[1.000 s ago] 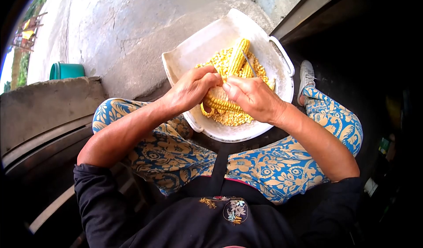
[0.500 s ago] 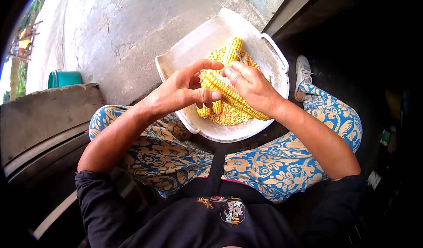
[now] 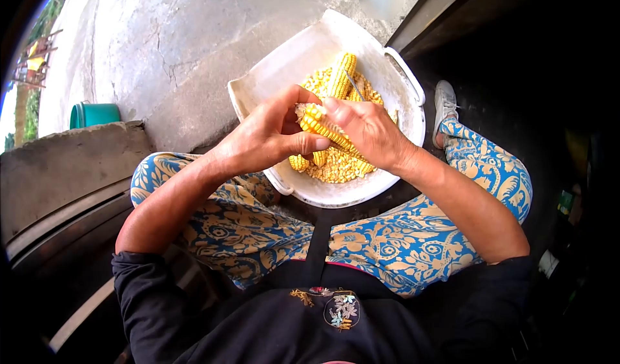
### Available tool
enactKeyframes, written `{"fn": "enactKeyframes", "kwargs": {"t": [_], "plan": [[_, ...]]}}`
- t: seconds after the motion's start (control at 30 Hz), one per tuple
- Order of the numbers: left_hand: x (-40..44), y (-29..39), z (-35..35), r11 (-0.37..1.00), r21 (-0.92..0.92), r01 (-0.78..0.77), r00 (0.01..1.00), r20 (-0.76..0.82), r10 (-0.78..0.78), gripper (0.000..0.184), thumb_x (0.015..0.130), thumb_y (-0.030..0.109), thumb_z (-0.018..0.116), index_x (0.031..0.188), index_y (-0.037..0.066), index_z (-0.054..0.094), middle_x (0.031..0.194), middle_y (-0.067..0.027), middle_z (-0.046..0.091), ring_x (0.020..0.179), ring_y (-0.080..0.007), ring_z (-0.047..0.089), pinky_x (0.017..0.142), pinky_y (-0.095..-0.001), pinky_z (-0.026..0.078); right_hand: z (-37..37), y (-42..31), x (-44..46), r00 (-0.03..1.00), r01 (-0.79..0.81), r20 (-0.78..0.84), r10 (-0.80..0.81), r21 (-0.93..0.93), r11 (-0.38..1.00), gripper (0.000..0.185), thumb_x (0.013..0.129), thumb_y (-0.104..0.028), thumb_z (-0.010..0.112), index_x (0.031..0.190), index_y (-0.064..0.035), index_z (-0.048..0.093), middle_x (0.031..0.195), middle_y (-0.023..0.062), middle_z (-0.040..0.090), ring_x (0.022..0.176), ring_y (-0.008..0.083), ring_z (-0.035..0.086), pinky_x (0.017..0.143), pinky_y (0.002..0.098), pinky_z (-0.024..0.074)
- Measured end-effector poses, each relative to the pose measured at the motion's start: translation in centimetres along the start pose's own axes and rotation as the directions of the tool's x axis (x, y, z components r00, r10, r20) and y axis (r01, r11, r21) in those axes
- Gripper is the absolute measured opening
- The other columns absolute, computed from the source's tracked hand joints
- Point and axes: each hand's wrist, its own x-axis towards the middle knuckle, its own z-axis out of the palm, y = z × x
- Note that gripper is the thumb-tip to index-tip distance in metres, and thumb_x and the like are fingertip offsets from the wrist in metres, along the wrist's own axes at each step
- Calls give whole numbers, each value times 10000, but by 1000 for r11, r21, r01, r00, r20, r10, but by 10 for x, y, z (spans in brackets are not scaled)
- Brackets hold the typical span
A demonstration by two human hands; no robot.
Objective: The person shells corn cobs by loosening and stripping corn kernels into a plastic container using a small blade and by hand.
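Between both hands is a yellow corn cob (image 3: 326,129), held over a white scoop-shaped basin (image 3: 278,60). My left hand (image 3: 274,133) grips the cob's near-left end, thumb in front and fingers curled behind it. My right hand (image 3: 374,131) is closed on the other side, its thumb pressed to the top of the cob by a strip where kernels look stripped. Below lie loose kernels (image 3: 339,170). Another full corn cob (image 3: 342,73) rests at the basin's far side beside a thin dark metal tool (image 3: 353,82), partly hidden. More cobs (image 3: 298,163) show under my left hand.
The basin has a handle (image 3: 407,76) on its right and sits between my knees on a concrete floor (image 3: 187,41). A green bucket (image 3: 95,115) stands behind a low concrete ledge (image 3: 71,157) at left. A metal post (image 3: 433,15) rises at upper right.
My left fingers have closed in on the cob from a looser hold. The right hand has shifted slightly, and its thumb now points up along the cob's top.
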Motion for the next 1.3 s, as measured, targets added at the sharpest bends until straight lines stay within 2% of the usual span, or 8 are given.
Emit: {"fn": "enactKeyframes", "kwargs": {"t": [0.17, 0.37, 0.77, 0.87, 0.93, 1.0, 1.07, 1.3], "plan": [[-2, -4, 0, 1000, -22, -16, 1000, -8, 16, 472, 826, 166, 715, 1149, -6, 417, 894, -87, 619, 805, -135, 610, 695, -275, 509, -1, 6, 1, 999, -17, -40, 18, 24, 1000, 565, 949, -495, 377, 1028, 12, 614, 805, 199, 645, 823, 295, 645, 728, 369, 472], [-3, 3, 7, 903, 408, -138, 986, -27, 163, 447, 775, 107, 738, 1116, 8, 468, 879, -69, 616, 836, -116, 613, 719, -292, 523, 7, -6, 0, 1000, -32, -1, 32, -4, 999, 682, 871, -616, 426, 1083, 9, 599, 885, 214, 653, 892, 317, 644, 773, 391, 474], [-2, 3, 8, 948, 310, 70, 996, -72, -50, 505, 783, 141, 754, 1151, -1, 437, 935, -61, 614, 896, -113, 602, 771, -278, 501, 11, 11, 3, 992, 0, -124, -12, -99, 995, 554, 939, -479, 396, 929, 34, 604, 773, 220, 624, 777, 349, 642, 652, 421, 476], [-1, -2, 7, 974, 217, 70, 996, -72, -56, 529, 789, 154, 753, 1170, 0, 421, 979, -71, 613, 930, -120, 598, 808, -285, 502, 13, 16, 4, 965, 180, -167, -205, -149, 972, 531, 959, -447, 374, 895, 36, 584, 756, 207, 614, 753, 322, 637, 643, 417, 462], [-1, -3, 6, 970, 234, 60, 997, -66, -46, 528, 792, 162, 751, 1171, 1, 421, 986, -73, 610, 941, -125, 596, 824, -286, 499, 12, 8, 2, 990, 40, -136, -21, 140, 989, 551, 932, -510, 409, 916, 20, 559, 750, 195, 593, 745, 292, 625, 660, 406, 453], [0, -4, 6, 967, 253, 43, 997, -72, -26, 528, 794, 171, 749, 1172, 2, 421, 994, -75, 608, 952, -130, 595, 840, -287, 497, 5, 4, 1, 997, 6, -77, 0, 68, 998, 576, 910, -554, 425, 944, 8, 550, 759, 186, 590, 758, 283, 622, 681, 398, 454], [1, -4, 7, 996, 2, -94, 991, -92, 93, 487, 801, 151, 739, 1129, -33, 430, 833, -69, 608, 763, -109, 580, 627, -261, 488, 4, 2, 3, 1000, -15, -16, 15, 0, 1000, 608, 888, -597, 441, 971, -4, 541, 768, 177, 588, 771, 274, 620, 703, 389, 455], [-4, 11, -12, 1000, -10, -29, 980, -195, 27, 501, 794, 227, 736, 1125, -38, 468, 945, -112, 627, 796, -145, 615, 687, -270, 509, -3, 16, 7, 997, 76, -16, -75, 56, 996, 668, 846, -655, 480, 1003, -7, 526, 791, 147, 593, 801, 248, 623, 697, 366, 470]]}}
